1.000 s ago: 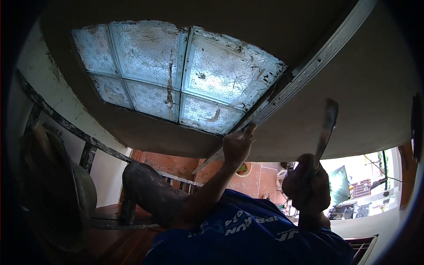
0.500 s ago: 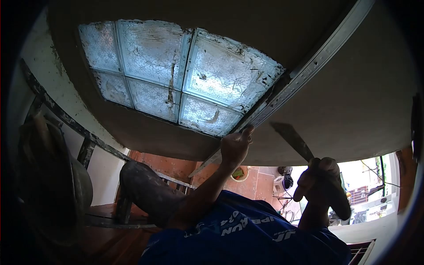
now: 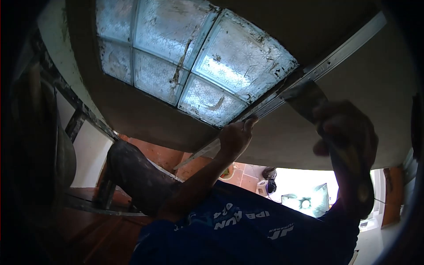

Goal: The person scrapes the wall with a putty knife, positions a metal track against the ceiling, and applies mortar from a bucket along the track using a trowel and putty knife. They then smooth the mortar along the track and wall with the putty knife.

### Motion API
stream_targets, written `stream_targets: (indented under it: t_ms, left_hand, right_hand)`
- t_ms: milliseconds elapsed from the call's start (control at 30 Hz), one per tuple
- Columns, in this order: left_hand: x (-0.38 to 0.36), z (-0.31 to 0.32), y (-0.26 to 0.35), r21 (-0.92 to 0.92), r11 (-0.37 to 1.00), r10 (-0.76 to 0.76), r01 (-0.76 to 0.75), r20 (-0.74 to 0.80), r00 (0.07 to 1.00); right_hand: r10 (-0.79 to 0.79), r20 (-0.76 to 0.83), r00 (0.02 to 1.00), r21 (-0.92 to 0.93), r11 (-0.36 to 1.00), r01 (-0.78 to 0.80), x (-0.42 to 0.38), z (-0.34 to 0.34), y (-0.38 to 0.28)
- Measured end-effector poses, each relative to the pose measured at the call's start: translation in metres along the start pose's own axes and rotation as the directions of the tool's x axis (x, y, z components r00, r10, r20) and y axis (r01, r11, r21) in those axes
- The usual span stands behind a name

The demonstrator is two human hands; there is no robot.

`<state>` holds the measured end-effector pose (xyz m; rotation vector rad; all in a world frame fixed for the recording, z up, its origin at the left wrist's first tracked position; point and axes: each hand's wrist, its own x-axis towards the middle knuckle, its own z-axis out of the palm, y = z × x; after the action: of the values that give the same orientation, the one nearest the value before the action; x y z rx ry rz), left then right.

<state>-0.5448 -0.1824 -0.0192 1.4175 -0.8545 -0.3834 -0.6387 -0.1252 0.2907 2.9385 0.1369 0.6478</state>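
Note:
My left hand [image 3: 236, 138] is closed around a long metal straightedge [image 3: 349, 43] that lies slantwise along the grey plastered wall [image 3: 353, 88]. Its lower end sticks out beyond my fist. In my right hand [image 3: 346, 128] is a putty knife [image 3: 305, 98], its wide dark blade overlapping the straightedge's side in this view. Just above the straightedge sits a panel of patterned glass blocks [image 3: 238, 57], smeared with plaster along joints and edges.
A dark metal rail frame [image 3: 77, 123] curves past on the left, near a shadowed container [image 3: 66, 154]. Below are my bent knee [image 3: 132, 172] and a reddish tiled floor [image 3: 243, 174]. Bright surroundings show at lower right.
My right hand has risen, bringing the putty knife's blade up to the straightedge and turning its broad face into view. My left hand keeps its grip. The view has shifted slightly.

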Motion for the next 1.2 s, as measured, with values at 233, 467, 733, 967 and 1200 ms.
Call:
stream_targets:
  t_ms: [233, 467, 733, 967, 1200]
  left_hand:
    - [0.001, -0.002, 0.002, 0.009, 1.000, 0.015, -0.015, 0.005, 1.000]
    - [0.003, -0.006, 0.004, 0.055, 0.994, -0.098, 0.095, 0.057, 0.994]
    - [0.001, -0.005, 0.006, -0.030, 0.996, -0.083, 0.084, 0.011, 0.996]
    - [0.002, -0.004, 0.002, 0.027, 0.994, -0.103, 0.102, 0.021, 0.994]
    - [0.002, -0.006, 0.003, 0.072, 0.996, -0.052, 0.052, -0.004, 0.999]
  right_hand:
    - [-0.298, 0.317, 0.900, -0.132, 0.926, 0.353, 0.062, 0.031, 0.047]
    - [-0.224, 0.540, 0.811, -0.228, 0.889, 0.397, 0.089, 0.044, 0.051]
    - [-0.147, 0.624, 0.768, -0.232, 0.903, 0.362, 0.097, 0.044, 0.040]
    - [-0.253, 0.462, 0.850, -0.212, 0.899, 0.382, 0.100, 0.026, 0.032]
    - [-0.389, 0.420, 0.820, -0.292, 0.797, 0.528, 0.049, 0.011, 0.041]
